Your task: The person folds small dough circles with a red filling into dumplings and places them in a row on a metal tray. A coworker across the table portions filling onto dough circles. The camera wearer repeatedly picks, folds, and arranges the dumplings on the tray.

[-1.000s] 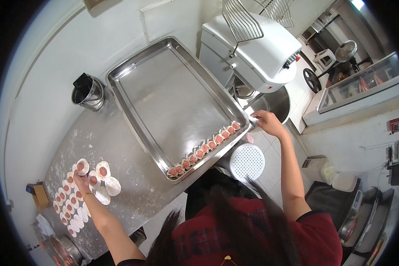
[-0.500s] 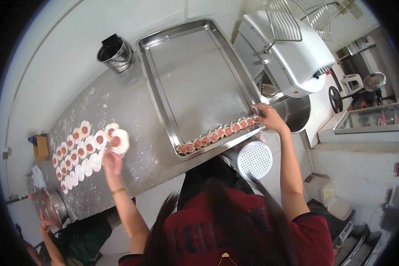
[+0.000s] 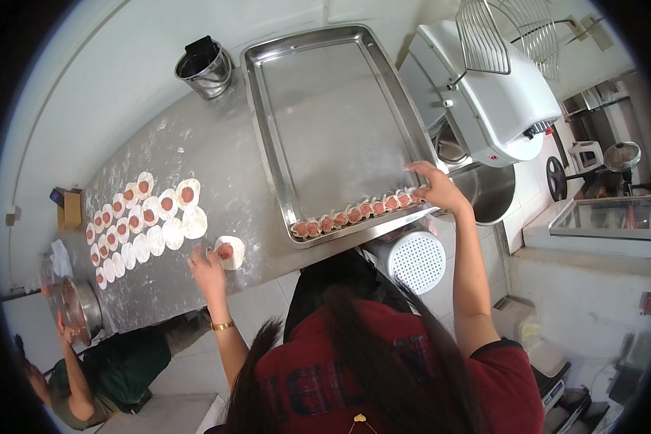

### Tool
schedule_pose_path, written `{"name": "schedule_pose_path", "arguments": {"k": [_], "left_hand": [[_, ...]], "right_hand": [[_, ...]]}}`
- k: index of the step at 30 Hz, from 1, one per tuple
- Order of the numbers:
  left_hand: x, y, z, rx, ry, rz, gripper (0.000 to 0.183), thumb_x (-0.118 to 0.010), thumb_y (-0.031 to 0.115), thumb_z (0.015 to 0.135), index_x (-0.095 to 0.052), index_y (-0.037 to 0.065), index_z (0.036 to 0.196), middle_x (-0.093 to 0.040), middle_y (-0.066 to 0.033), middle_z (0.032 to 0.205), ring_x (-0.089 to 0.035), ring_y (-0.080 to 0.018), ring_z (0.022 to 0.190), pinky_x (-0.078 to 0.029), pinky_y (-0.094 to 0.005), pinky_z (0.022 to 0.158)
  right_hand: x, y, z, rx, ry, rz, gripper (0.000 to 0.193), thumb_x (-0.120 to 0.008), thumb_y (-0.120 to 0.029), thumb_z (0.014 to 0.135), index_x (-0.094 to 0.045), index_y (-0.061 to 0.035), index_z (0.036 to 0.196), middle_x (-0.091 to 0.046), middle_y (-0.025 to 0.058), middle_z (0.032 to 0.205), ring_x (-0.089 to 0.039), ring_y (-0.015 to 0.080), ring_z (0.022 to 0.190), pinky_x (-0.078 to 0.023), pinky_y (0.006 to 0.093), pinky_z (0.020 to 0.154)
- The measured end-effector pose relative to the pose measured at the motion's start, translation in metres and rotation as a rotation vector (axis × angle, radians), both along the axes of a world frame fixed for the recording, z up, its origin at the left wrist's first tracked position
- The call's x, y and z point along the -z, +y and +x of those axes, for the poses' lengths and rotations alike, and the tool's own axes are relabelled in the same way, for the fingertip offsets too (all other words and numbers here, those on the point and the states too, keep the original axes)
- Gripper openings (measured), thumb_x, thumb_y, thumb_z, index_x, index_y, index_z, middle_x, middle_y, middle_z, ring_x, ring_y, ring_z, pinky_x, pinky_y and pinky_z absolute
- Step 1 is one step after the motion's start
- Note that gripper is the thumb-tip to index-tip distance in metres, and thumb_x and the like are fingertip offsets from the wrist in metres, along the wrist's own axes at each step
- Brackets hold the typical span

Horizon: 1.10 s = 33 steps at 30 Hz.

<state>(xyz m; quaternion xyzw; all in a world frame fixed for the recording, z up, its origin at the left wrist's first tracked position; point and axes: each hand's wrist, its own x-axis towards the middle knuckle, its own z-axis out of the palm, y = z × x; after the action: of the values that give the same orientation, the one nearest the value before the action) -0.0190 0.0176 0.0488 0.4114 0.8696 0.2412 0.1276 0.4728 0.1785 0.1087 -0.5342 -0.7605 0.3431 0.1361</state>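
Note:
Close to the table's front edge lies a round dough wrapper [image 3: 234, 261] with a lump of pink meat filling [image 3: 225, 250] on it. My left hand [image 3: 208, 273] is at its left side, fingers apart, a fingertip touching or nearly touching the wrapper's edge. At the near right corner of a large metal tray [image 3: 275, 163], my right hand [image 3: 439, 191] has its fingers spread over the end of a row of filled dumplings [image 3: 354, 215]; the thumb side is by the last one. More round wrappers [image 3: 194, 222] lie in rows at left, many topped with filling.
A metal bucket [image 3: 211, 81] stands behind the tray's left side. To the right are a white machine [image 3: 484, 94] with a wire guard and a metal bowl [image 3: 488, 192]. A white perforated stool [image 3: 415, 262] is below the edge. Another person [image 3: 116, 369] works at far left beside a bowl.
My left hand has brought the filled wrapper from the rows toward the front edge, and it now lies on the table. My right hand stays at the tray corner, its fingers a little more spread.

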Motion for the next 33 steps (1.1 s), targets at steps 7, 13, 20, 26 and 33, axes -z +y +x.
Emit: {"name": "schedule_pose_path", "arguments": {"k": [7, 13, 20, 26, 33], "left_hand": [[-0.053, 0.061, 0.146, 0.999, -0.220, 0.193, 0.073, -0.079, 0.029, 0.069, -0.046, 0.002, 0.129, -0.050, -0.0190, 0.128, -0.049, -0.0362, 0.117, -0.040, -0.0427, 0.099], [-0.035, 0.110, 0.238, 1.322, -0.229, -0.046, 0.087, -0.081, 0.041, 0.063, -0.042, 0.006, 0.133, -0.045, -0.0194, 0.134, -0.043, -0.0371, 0.124, -0.036, -0.0439, 0.104], [-0.004, 0.118, 0.250, 1.343, -0.155, -0.055, 0.085, -0.083, 0.036, 0.061, -0.044, 0.006, 0.130, -0.048, -0.0172, 0.130, -0.048, -0.0360, 0.118, -0.040, -0.0428, 0.099], [0.000, 0.117, 0.246, 1.299, -0.160, -0.031, 0.081, -0.084, 0.034, 0.060, -0.047, 0.006, 0.126, -0.051, -0.0151, 0.124, -0.052, -0.0345, 0.112, -0.044, -0.0423, 0.095], [0.001, 0.119, 0.251, 1.326, -0.112, -0.042, 0.080, -0.083, 0.036, 0.061, -0.047, 0.007, 0.127, -0.050, -0.0156, 0.127, -0.050, -0.0349, 0.117, -0.042, -0.0425, 0.098]], "right_hand": [[0.016, -0.007, -0.018, -0.261, -0.128, -0.009, 0.069, -0.076, -0.011, 0.056, -0.057, -0.0017, 0.121, -0.054, 0.0168, 0.125, -0.049, 0.0339, 0.119, -0.040, 0.0373, 0.101], [0.019, -0.002, -0.023, -0.353, -0.269, -0.035, 0.068, -0.079, -0.012, 0.055, -0.058, -0.0022, 0.118, -0.058, 0.0152, 0.112, -0.051, 0.0317, 0.115, -0.036, 0.0391, 0.104], [0.022, -0.009, -0.026, -0.352, -0.312, -0.075, 0.064, -0.079, -0.013, 0.054, -0.061, -0.0025, 0.114, -0.060, 0.0128, 0.100, -0.055, 0.0315, 0.108, -0.027, 0.0509, 0.109], [0.029, -0.013, -0.029, -0.329, -0.273, -0.063, 0.067, -0.077, -0.012, 0.057, -0.059, -0.0036, 0.120, -0.062, 0.0138, 0.108, -0.056, 0.0326, 0.110, -0.025, 0.0509, 0.111], [0.019, -0.017, -0.018, -0.291, -0.149, -0.093, 0.076, -0.076, -0.011, 0.059, -0.050, -0.0015, 0.130, -0.059, 0.0149, 0.115, -0.056, 0.0330, 0.108, -0.031, 0.0446, 0.108]]}}
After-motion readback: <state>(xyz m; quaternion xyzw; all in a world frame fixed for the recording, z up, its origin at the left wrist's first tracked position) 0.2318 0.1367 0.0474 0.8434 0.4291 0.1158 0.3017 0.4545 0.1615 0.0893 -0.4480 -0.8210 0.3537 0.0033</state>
